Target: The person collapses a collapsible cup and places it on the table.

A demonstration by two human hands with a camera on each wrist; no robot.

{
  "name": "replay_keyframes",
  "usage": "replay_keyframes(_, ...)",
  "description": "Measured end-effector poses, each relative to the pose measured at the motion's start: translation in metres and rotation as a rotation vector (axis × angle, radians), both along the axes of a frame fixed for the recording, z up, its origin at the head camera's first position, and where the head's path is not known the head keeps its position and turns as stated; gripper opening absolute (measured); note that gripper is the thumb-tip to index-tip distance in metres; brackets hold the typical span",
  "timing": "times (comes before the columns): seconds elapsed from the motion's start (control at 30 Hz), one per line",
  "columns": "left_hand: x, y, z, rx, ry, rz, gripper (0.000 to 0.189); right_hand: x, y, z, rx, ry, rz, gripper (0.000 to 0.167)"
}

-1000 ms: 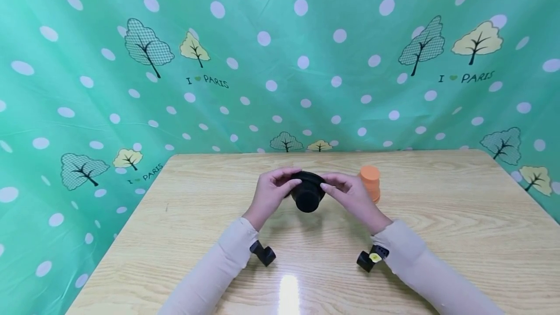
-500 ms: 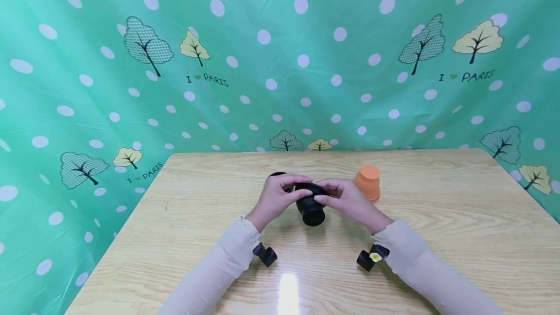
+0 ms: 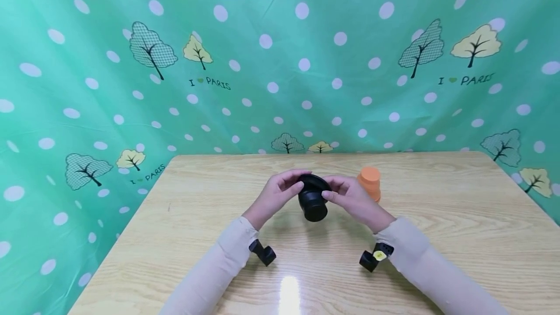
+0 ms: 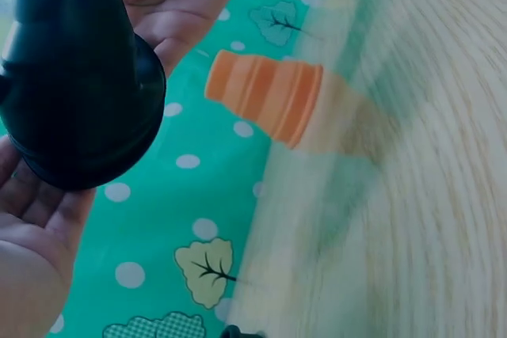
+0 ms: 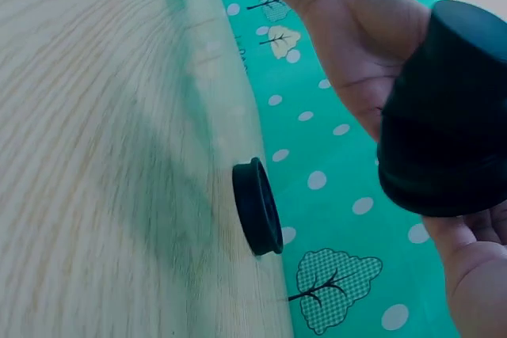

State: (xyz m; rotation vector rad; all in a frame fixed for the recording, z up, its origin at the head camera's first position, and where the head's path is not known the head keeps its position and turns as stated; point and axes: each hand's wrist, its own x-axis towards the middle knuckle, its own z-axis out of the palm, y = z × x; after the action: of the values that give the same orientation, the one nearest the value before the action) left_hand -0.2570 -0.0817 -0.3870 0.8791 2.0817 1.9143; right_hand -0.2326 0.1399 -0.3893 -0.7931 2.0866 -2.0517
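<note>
A black stepped cup (image 3: 314, 204) is held above the middle of the table, tilted with its narrow end toward me and its wide rim away. My left hand (image 3: 275, 193) grips the rim's left side between thumb and fingers. On the other side my right hand (image 3: 352, 198) pinches the rim, its thumb lying on the near face. Both wrist views show the cup's dark wall (image 4: 79, 77) from the side, with fingers under the wide rim. The inside of the cup is hidden.
An orange stepped cup (image 3: 370, 182) stands narrow end up just behind my right hand. A short black ring-shaped piece (image 5: 256, 207) rests on the wooden table (image 3: 437, 198) and is hidden in the head view. A green patterned cloth (image 3: 245, 77) hangs behind.
The black cup dipped toward me, then rose slightly, ending a little farther right and turned. My fingers shifted along its rim. The black ring, seen half a second ago, is now behind my left hand.
</note>
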Motion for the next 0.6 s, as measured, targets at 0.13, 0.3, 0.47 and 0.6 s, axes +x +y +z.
replay_keyframes(0.13, 0.000, 0.002, 0.001, 0.039, 0.015, -0.006, 0.041, 0.000, 0.002, 0.002, -0.038, -0.013, -0.017, 0.018)
replay_keyframes(0.3, 0.001, 0.008, 0.001, 0.032, 0.034, 0.048, 0.033, 0.000, 0.003, 0.002, -0.047, -0.021, -0.037, 0.019)
replay_keyframes(0.47, 0.000, 0.013, -0.001, -0.021, 0.073, 0.147, 0.027, 0.000, 0.002, 0.001, -0.053, -0.017, -0.052, 0.031)
replay_keyframes(0.6, -0.002, 0.016, -0.003, -0.055, 0.127, 0.205, 0.024, 0.000, 0.001, 0.001, -0.046, -0.016, -0.051, 0.035)
